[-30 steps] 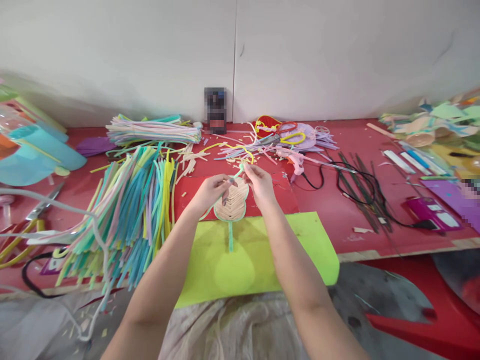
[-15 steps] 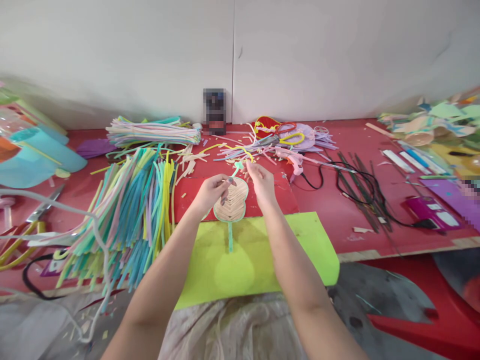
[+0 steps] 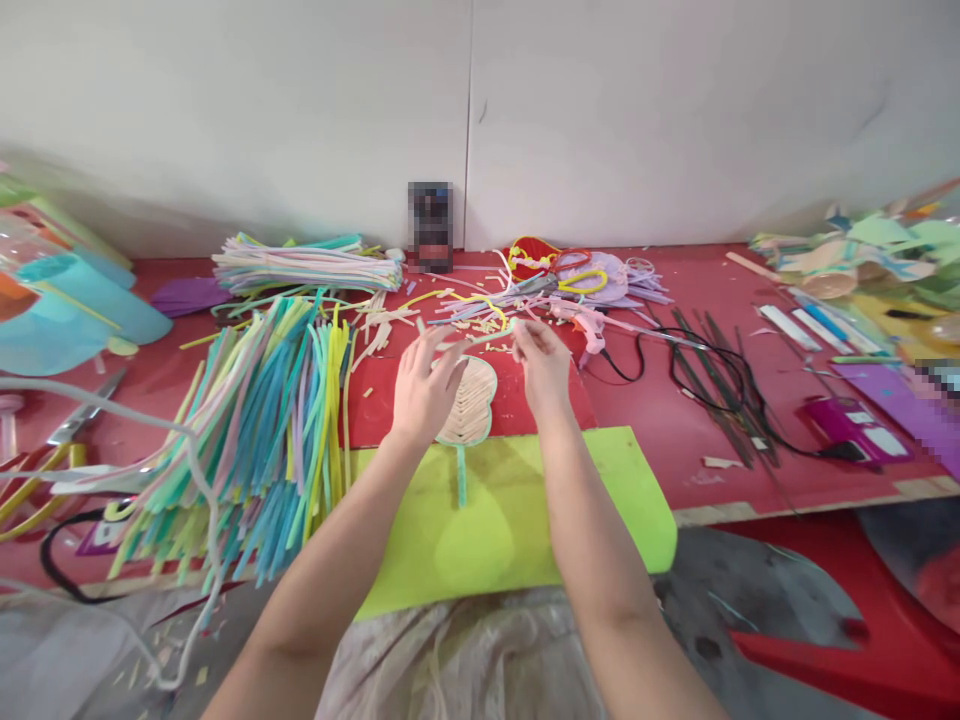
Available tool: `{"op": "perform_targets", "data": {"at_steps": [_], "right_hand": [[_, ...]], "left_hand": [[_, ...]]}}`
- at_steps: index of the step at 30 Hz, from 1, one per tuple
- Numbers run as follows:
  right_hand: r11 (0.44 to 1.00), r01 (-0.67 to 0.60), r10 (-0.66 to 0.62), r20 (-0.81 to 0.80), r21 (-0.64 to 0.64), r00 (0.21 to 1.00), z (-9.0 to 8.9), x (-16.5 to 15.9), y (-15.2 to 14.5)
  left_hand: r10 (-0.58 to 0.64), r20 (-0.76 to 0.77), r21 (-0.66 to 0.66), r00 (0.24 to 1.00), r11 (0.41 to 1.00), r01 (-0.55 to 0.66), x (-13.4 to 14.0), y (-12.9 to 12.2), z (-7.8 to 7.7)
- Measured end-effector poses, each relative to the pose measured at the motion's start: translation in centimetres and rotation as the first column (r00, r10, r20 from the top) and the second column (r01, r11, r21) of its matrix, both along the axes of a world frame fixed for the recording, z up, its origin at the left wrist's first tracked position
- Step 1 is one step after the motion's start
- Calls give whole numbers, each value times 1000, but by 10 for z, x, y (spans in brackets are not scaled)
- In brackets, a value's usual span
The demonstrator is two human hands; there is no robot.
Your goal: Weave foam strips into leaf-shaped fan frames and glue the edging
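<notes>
My right hand is closed in a pinch on a pale green pipe cleaner, with a small mint tip showing at the fingertips. The strip runs level across to my left hand, whose fingers are bent loosely around its other end; their exact grip is partly hidden. Below the hands lies a leaf shape filled with beige strips, edged in mint, with a mint stalk. My left hand covers part of its left side. The leaf rests on a red board, its stalk over a yellow-green sheet.
Bundles of coloured pipe cleaners lie at left, by large scissors. Behind the hands are scattered offcuts, yellow-handled scissors and a pink glue gun. A black cable leads to a purple box at right.
My left hand has turned, its fingers stretching out more and covering more of the leaf's left side. My right hand has shifted slightly right, and the pale green strip now spans between the hands.
</notes>
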State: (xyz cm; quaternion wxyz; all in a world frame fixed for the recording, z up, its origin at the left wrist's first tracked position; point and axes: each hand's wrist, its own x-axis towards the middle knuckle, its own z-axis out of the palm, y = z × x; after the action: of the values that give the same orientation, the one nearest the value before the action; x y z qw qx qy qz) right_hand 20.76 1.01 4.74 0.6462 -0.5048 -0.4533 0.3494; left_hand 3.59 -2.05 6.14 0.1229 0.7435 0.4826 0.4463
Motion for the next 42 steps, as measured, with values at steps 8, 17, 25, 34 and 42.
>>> {"op": "perform_targets", "data": {"at_steps": [8,17,25,34,42], "right_hand": [[999,-48,48,-86,-1,995,-7,-22,-2],[984,-174,175,2,-42,985,-6,-37,-9],[989,-138,140,59,-47,988,-6,-35,-8],[991,-122,126,83,-52,988,-8,-35,-7],[994,-95,79,273,48,959,-3,-34,-12]], "left_hand": [[-94,413,-279,906,934,224,22,-2,-18],[190,770,-396,609,891,223,16,16,-22],[181,786,-375,591,900,222,15,20,-26],[193,809,-382,556,891,246,16,20,-27],[259,851,-440,457,825,353,14,20,-30]]}}
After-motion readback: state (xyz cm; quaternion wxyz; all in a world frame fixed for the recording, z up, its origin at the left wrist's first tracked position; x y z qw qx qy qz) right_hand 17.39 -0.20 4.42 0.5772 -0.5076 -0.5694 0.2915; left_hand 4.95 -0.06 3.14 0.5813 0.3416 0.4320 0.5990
